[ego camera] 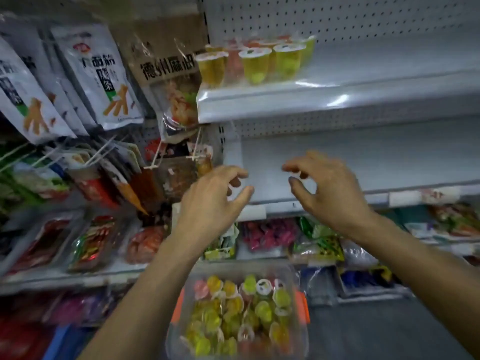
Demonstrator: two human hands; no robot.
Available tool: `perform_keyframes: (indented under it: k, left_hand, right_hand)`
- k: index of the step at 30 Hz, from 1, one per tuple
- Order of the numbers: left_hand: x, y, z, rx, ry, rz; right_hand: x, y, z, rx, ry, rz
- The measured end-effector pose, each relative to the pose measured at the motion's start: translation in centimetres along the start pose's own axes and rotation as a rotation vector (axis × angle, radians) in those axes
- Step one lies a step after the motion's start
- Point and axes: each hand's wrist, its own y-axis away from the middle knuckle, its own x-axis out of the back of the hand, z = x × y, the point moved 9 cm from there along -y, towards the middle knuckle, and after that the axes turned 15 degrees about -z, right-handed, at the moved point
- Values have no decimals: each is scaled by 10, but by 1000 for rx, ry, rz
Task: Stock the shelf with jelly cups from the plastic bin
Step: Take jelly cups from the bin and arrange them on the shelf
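A clear plastic bin (298, 279) with orange latches sits low in the middle, full of yellow, green and pink jelly cups (233, 318). Several jelly cups (255, 63) stand upright at the left end of the upper white shelf (337, 100). My left hand (210, 201) and my right hand (327, 185) hover side by side in front of the lower white shelf (363, 157), above the bin. Both have loosely curled fingers and hold nothing. The frame is blurred by motion.
Hanging snack bags (96, 81) fill the pegboard on the left. Packaged snacks (270, 233) lie on the shelf below my hands and further right (454, 219). Trays of red packets (52, 242) sit low on the left.
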Motion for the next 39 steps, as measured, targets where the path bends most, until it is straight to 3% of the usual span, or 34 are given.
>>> perform_keyframes:
  k: [6,9,12,16,21,27,31,33,35,37,39]
  left_hand:
    - [-167,78,-108,243,230,-475]
    - [-244,108,-148,379,372,-586]
    - [-329,126,-177,501,501,-701]
    - [-417,130,-200,527,407,-819]
    - [-480,111,-216,353,25,-906]
    - [-516,100,-212,181,-342,-1016]
    - [-519,87,-211,188,-345,-997]
    - [-516,83,-210,197,-375,-1002]
    - [-510,82,-210,223,-387,-1007]
    - [-500,87,-212,297,-270,-998]
    - [-479,90,-209,387,10,-927]
  right_hand:
    - [-198,99,25,-236,-208,-675]
    - [-274,148,40,-308,-187,-930]
    - [-345,187,52,-314,-109,-1154]
    - [-422,231,60,-214,64,-1394]
    - [-476,241,49,67,297,-1258]
    - [-519,255,51,79,369,-1276]
    - [-506,240,46,5,320,-1263]
    - [-491,236,40,-4,312,-1345]
    - [-489,242,50,-114,222,-1329]
    - [-480,244,60,-284,59,-1287]
    - [-464,242,68,-456,-149,-1202]
